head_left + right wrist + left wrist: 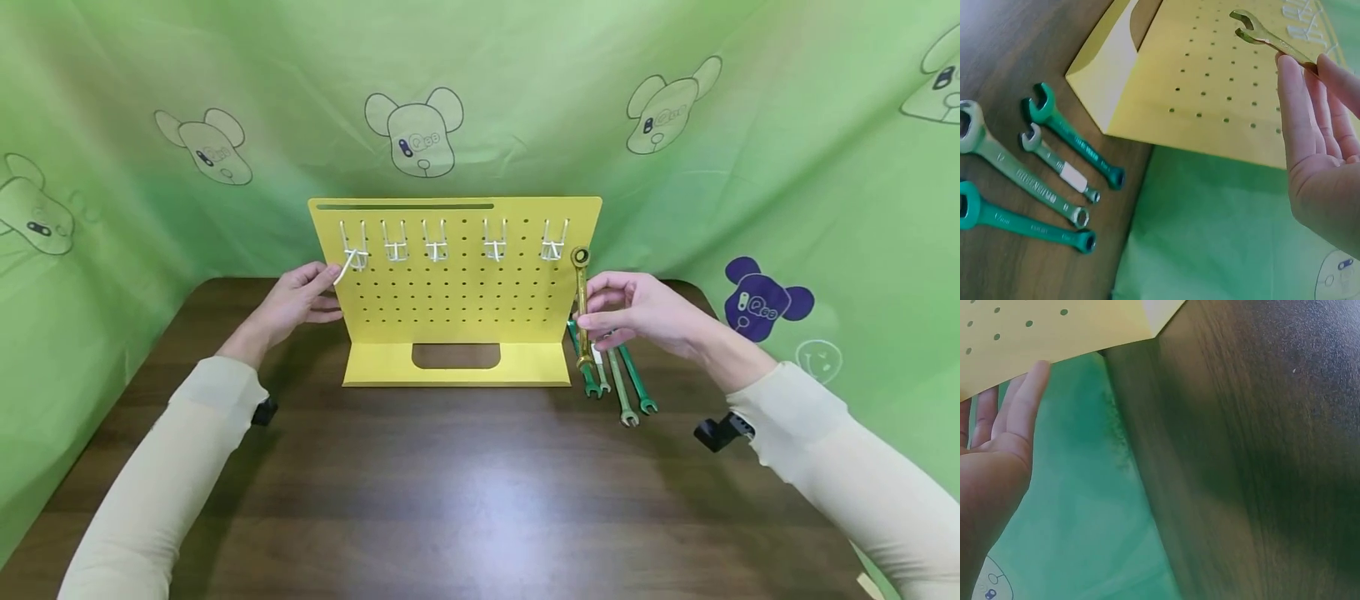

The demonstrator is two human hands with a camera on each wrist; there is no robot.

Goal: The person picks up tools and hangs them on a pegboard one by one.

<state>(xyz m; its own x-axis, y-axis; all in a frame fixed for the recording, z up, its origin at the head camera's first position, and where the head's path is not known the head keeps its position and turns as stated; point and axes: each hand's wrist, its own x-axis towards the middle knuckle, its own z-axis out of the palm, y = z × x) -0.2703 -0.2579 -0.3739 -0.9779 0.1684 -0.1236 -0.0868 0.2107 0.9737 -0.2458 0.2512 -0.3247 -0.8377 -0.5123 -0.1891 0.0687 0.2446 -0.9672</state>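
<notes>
A gold combination wrench (582,292) hangs upright in my right hand (637,312), pinched between thumb and fingers, with its ring end up. It is in front of the right edge of a yellow pegboard (457,325). The right wrist view shows the wrench's open end (1249,28) over the board. My left hand (296,300) grips the board's left edge. In the left wrist view one digit overlaps the board's edge, while other fingers (986,415) reach behind it. Several white hooks (552,248) are fixed in a row across the upper board; the leftmost hook (347,265) sticks out askew.
Beside the board's right foot lie several wrenches: a dark green wrench (1079,140), a small wrench with a white label (1060,165), a large pale green wrench (1025,178) and another green wrench (1029,228). A green curtain (525,100) surrounds the brown wooden table (450,483).
</notes>
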